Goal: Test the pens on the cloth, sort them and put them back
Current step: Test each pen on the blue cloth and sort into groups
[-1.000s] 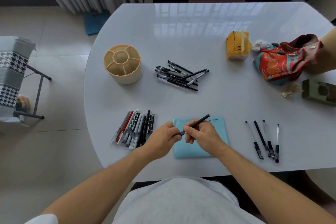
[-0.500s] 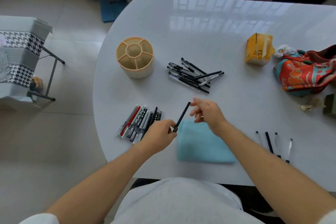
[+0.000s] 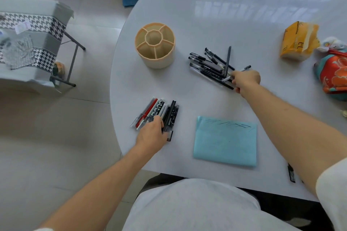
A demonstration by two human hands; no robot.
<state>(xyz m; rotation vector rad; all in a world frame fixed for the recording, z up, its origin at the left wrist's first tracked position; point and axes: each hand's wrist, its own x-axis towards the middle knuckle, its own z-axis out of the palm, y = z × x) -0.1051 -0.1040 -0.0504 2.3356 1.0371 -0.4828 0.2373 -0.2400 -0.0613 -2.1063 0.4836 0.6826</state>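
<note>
I see the white worktop (image 3: 234, 30), the blue cloth (image 3: 225, 142) with ink strokes along its far edge, and the empty compartmented pen holder (image 3: 155, 45) at the far left. I judge testing and sorting are mid-way: my left hand (image 3: 152, 134) rests with curled fingers on the near sorted pens (image 3: 159, 114), setting a black pen (image 3: 170, 116) there; whether it grips I cannot tell. My right hand (image 3: 246, 80) pinches a pen from the untested pile (image 3: 212, 65). Next I should lift that pen clear to the cloth

One cloth (image 3: 225, 142), one pen holder (image 3: 155, 45), two pen piles (image 3: 212, 65) (image 3: 159, 114), two hands (image 3: 152, 135) (image 3: 246, 80).
</note>
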